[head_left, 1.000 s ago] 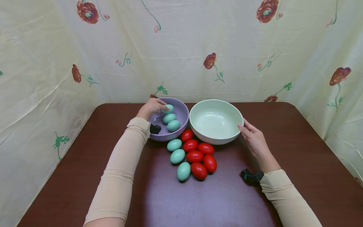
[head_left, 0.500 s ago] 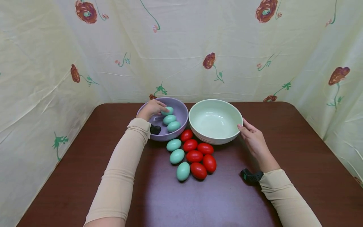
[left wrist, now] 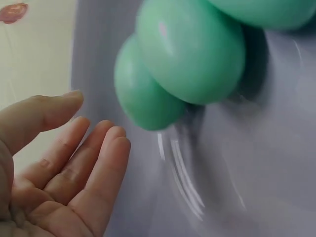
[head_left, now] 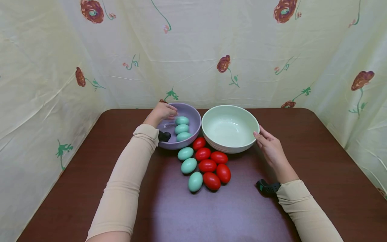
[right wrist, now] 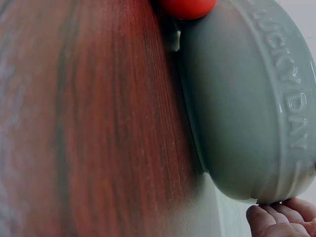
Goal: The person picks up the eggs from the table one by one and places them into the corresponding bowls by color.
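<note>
Over the left part of the purple bowl (head_left: 193, 116), my left hand (head_left: 162, 112) has its fingers extended and holds nothing. Three mint-green eggs (head_left: 182, 129) lie in a row inside that bowl. The left wrist view shows the thumb and fingers (left wrist: 103, 173) spread apart, with a gap to the nearest egg (left wrist: 148, 98). My right hand (head_left: 272, 149) grips the right rim of the pale green bowl (head_left: 229, 129), thumb at the rim and fingers on the outer side. No eggs show in this bowl. Raised lettering (right wrist: 286, 74) runs around its outside in the right wrist view.
In front of the bowls, several red eggs (head_left: 207, 166) lie clustered on the dark brown table (head_left: 242, 208). Three mint-green eggs (head_left: 188, 166) sit along their left side. Behind the table hangs a flower-patterned curtain (head_left: 193, 67).
My left hand has let go of a mint-green egg, which now rests behind the other two in the purple bowl. The fingers have drawn slightly back to the left. The right hand stays put.
</note>
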`<state>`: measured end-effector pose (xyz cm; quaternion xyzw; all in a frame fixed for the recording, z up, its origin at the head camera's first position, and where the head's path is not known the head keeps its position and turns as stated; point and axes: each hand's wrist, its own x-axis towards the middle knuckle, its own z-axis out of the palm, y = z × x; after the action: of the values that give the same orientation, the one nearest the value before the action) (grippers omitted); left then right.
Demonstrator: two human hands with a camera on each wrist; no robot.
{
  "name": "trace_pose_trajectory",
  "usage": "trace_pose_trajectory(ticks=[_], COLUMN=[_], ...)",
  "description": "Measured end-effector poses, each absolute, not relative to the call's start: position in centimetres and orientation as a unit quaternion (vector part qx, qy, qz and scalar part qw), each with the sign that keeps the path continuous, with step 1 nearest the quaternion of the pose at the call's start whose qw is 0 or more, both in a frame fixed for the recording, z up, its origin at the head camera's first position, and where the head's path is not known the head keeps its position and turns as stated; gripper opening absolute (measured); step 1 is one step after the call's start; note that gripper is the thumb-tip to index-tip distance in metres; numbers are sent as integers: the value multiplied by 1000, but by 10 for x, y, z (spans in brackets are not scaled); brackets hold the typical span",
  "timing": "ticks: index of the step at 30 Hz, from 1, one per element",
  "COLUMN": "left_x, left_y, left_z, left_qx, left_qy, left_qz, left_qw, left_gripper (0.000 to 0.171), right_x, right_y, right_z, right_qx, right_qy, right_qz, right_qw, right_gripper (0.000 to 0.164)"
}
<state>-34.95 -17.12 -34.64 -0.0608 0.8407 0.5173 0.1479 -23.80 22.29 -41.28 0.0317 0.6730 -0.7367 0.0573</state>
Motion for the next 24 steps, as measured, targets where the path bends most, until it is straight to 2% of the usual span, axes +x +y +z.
trace_pose_trajectory(ticks=[9, 15, 24], left_x=[-341, -327, -300], left_y=[-167, -168, -169], left_z=[-330, -321, -311], left_qx=[-33, -1, 41], left_qy=[808, 835, 847], left_qz=[571, 526, 506], left_qw=[143, 161, 159], left_gripper=[41, 38, 40], right_x=[-236, -237, -238], right_y=[224, 223, 224], right_z=[-408, -411, -411], right_qx=[41, 34, 39], right_qy=[670, 674, 670], right_qz=[-739, -735, -738], right_qw=[64, 65, 64], right_gripper=[75, 75, 75])
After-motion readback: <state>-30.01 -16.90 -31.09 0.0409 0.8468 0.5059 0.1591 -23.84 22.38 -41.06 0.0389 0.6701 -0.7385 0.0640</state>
